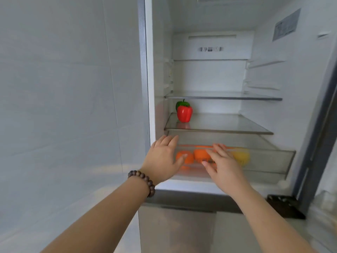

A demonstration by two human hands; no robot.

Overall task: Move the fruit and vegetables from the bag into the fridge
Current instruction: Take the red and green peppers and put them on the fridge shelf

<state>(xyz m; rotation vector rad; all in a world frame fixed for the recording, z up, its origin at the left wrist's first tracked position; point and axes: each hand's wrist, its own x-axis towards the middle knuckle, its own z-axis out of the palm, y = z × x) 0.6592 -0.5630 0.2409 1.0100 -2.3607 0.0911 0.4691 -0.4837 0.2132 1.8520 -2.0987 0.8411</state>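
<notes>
The fridge stands open in front of me. A red bell pepper (pixel 184 114) sits on the lower glass shelf (pixel 228 129) at its left end, with a green pepper (pixel 181 104) just behind it. Below the shelf is a clear drawer (pixel 269 161) holding two orange fruits (pixel 199 155), a carrot (pixel 202 146) along the back and a yellow fruit (pixel 241 157). My left hand (pixel 164 157) and my right hand (pixel 223 161) both rest flat against the drawer's front, fingers spread, holding nothing. The bag is out of view.
A grey wall (pixel 63 106) runs along the left of the fridge. The upper glass shelf (pixel 224 97) is bare. The open door's edge (pixel 317 125) stands at the right, with a dark hinge block (pixel 284 207) at its foot. A beaded bracelet (pixel 144 181) circles my left wrist.
</notes>
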